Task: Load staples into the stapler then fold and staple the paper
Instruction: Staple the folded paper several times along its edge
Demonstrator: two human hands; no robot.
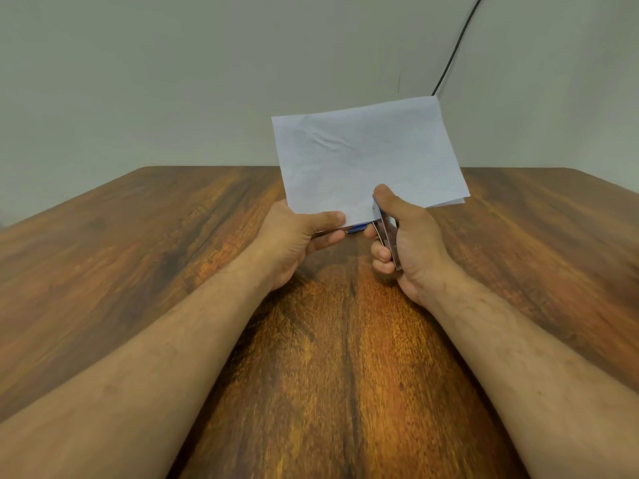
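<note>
A folded white paper is held up above the wooden table, tilted slightly with its right side higher. My left hand pinches the paper's near left edge between thumb and fingers. My right hand grips a small metal stapler with a blue part, my thumb on its top. The stapler's mouth sits over the paper's near edge, right of my left thumb. A short mark, perhaps a staple, shows on the paper beside my left thumb.
A small blue box peeks out on the table under the paper's near edge. A black cable runs down the pale wall behind the table at the right.
</note>
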